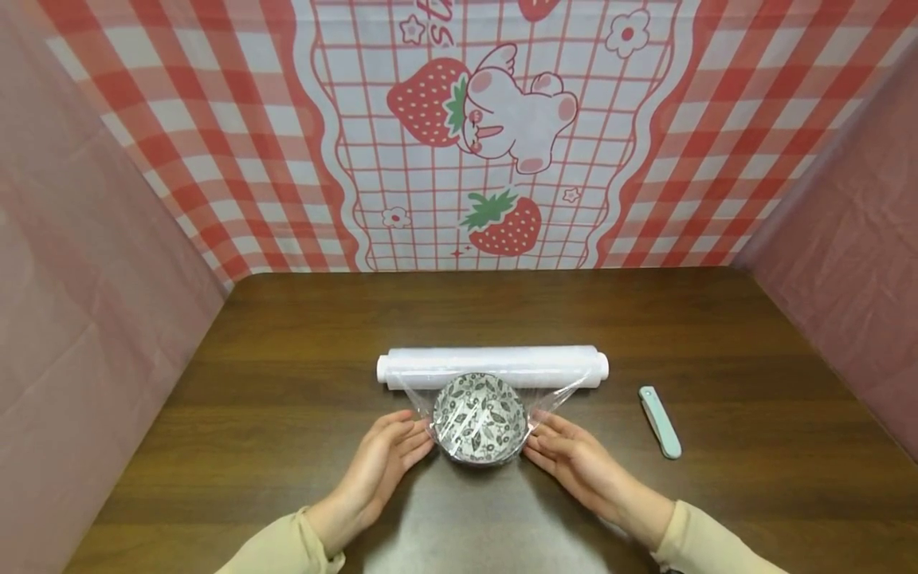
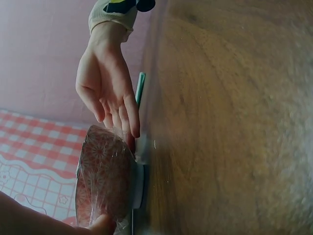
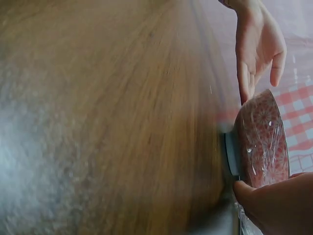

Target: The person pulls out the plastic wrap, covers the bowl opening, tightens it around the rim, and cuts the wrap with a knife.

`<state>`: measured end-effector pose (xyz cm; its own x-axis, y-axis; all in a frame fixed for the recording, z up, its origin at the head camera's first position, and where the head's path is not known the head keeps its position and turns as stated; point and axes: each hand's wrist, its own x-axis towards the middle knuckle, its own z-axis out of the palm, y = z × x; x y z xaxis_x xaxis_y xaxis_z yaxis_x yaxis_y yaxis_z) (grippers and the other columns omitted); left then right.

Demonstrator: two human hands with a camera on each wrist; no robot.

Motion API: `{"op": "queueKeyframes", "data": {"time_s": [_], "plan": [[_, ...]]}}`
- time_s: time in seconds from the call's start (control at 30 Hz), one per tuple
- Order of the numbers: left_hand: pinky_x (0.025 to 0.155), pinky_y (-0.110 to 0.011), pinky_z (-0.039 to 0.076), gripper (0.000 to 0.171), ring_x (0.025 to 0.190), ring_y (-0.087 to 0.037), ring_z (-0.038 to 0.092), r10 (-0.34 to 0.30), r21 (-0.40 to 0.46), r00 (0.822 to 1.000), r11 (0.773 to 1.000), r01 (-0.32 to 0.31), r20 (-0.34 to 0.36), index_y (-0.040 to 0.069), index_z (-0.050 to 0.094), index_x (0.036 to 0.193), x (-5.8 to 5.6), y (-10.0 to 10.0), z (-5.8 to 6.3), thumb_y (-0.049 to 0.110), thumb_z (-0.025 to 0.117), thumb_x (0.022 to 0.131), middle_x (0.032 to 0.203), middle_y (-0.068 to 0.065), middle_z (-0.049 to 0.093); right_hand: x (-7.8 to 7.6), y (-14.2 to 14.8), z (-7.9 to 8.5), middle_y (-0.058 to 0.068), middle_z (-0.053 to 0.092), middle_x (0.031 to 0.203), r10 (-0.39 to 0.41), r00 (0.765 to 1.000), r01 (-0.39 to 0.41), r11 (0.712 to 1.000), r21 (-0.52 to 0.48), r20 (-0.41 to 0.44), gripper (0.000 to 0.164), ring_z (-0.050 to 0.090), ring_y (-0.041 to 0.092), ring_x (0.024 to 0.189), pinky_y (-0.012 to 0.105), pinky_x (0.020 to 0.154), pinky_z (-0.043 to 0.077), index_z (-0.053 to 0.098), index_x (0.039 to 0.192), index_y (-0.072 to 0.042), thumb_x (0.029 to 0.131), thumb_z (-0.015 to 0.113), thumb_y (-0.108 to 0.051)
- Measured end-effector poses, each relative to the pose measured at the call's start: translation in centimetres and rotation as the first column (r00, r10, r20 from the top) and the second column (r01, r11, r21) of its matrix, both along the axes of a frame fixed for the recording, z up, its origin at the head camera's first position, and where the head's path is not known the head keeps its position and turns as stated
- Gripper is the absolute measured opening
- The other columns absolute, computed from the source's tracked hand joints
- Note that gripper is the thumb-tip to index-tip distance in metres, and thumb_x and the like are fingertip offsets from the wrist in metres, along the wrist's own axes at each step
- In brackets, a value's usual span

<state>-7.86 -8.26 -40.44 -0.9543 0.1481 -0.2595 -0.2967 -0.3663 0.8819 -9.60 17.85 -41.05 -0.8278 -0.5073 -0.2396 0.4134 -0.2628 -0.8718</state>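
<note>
A bowl [image 1: 480,418] with dark leaf patterns inside stands at the table's front middle. Its outside, reddish with a floral pattern, shows in the left wrist view [image 2: 105,171]. Clear plastic wrap [image 1: 562,396] covers the bowl's mouth, clings to its near side and runs back to the roll of plastic wrap [image 1: 495,367] just behind. My left hand [image 1: 387,462] touches the bowl's left side with extended fingers, over the wrap's edge. On the opposite side, my right hand [image 1: 581,466] touches the wrapped wall with fingers fairly straight. Some fingertips are hidden by the bowl and film.
A slim mint-green tool [image 1: 660,422], perhaps a folding cutter, lies to the right of my right hand. The brown wooden table [image 1: 301,319] is bordered by a red-and-white checked cloth [image 1: 251,159] at the back and pink cloths on both sides.
</note>
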Motion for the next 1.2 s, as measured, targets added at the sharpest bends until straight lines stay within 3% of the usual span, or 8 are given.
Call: {"op": "queueKeyframes", "data": {"time_s": [0.23,0.5,0.7,0.83,0.97,1.1,1.2], "plan": [[0.102,-0.047,0.034,0.044,0.12,-0.041,0.041,-0.016,0.015,1.0,1.0,0.016,-0.004,-0.014,0.012,0.127,0.0,0.2,-0.3,0.009,0.03,0.094,0.13,-0.042,0.028,0.3,-0.5,0.1,0.031,-0.003,0.145,-0.003,1.0,0.003,1.0,-0.004,0.0,0.065,0.005,0.038,0.135,0.041,0.109,0.016,-0.01,0.137,0.013,0.091,0.034,0.001],[0.102,-0.045,0.035,0.045,0.114,-0.032,0.047,-0.025,0.009,1.0,1.0,0.025,0.014,-0.01,0.015,0.126,0.0,0.3,0.1,0.011,0.035,0.092,0.127,-0.032,0.034,1.2,-1.4,0.6,0.028,-0.003,0.147,-0.036,0.999,0.037,0.999,-0.022,0.018,0.067,0.004,0.034,0.137,0.042,0.111,0.012,-0.013,0.138,0.01,0.091,0.035,0.001],[0.108,-0.047,0.024,0.066,0.131,-0.042,0.024,-0.063,0.077,0.998,0.995,0.063,0.001,-0.002,-0.01,0.135,0.7,0.9,0.6,0.013,0.037,0.091,0.138,-0.034,0.015,1.9,-2.2,1.1,0.02,-0.014,0.149,0.005,1.0,-0.004,0.999,-0.05,0.008,0.073,-0.006,0.029,0.138,0.043,0.111,0.005,-0.019,0.139,0.004,0.092,0.036,-0.002],[0.11,-0.049,0.014,0.078,0.136,-0.041,0.011,-0.061,0.124,0.998,0.99,0.063,-0.017,0.01,-0.028,0.134,1.5,1.8,1.1,0.017,0.037,0.093,0.143,-0.032,0.005,2.2,-2.6,0.9,0.015,-0.022,0.148,0.015,1.0,-0.016,0.996,-0.083,-0.013,0.064,-0.015,0.027,0.137,0.046,0.11,0.0,-0.024,0.138,-0.001,0.099,0.024,-0.017],[0.11,-0.05,0.007,0.077,0.137,-0.038,-0.003,-0.077,0.119,0.996,0.989,0.082,-0.041,0.016,-0.034,0.133,2.0,2.4,1.2,0.025,0.033,0.096,0.146,-0.029,-0.006,2.2,-2.6,0.8,0.014,-0.03,0.144,0.048,0.999,-0.051,0.991,-0.124,-0.024,0.063,-0.025,0.028,0.134,0.047,0.109,-0.006,-0.03,0.134,-0.001,0.098,0.004,-0.039],[0.11,-0.049,0.002,0.075,0.136,-0.039,-0.009,-0.091,0.07,0.994,0.993,0.096,-0.066,0.014,-0.034,0.134,2.3,2.4,0.9,0.034,0.028,0.097,0.146,-0.029,-0.015,2.0,-2.3,0.7,0.017,-0.031,0.143,0.078,0.997,-0.082,0.985,-0.151,-0.028,0.069,-0.026,0.03,0.133,0.045,0.109,-0.008,-0.03,0.133,0.002,0.095,-0.001,-0.047],[0.11,-0.048,-0.002,0.075,0.137,-0.037,-0.007,-0.096,0.022,0.993,0.995,0.098,-0.067,0.011,-0.031,0.136,2.4,2.2,0.8,0.037,0.028,0.097,0.147,-0.028,-0.011,1.9,-2.0,0.6,0.018,-0.03,0.143,0.088,0.995,-0.093,0.981,-0.169,-0.036,0.069,-0.025,0.031,0.133,0.045,0.109,-0.01,-0.029,0.134,0.004,0.095,-0.001,-0.047]]}}
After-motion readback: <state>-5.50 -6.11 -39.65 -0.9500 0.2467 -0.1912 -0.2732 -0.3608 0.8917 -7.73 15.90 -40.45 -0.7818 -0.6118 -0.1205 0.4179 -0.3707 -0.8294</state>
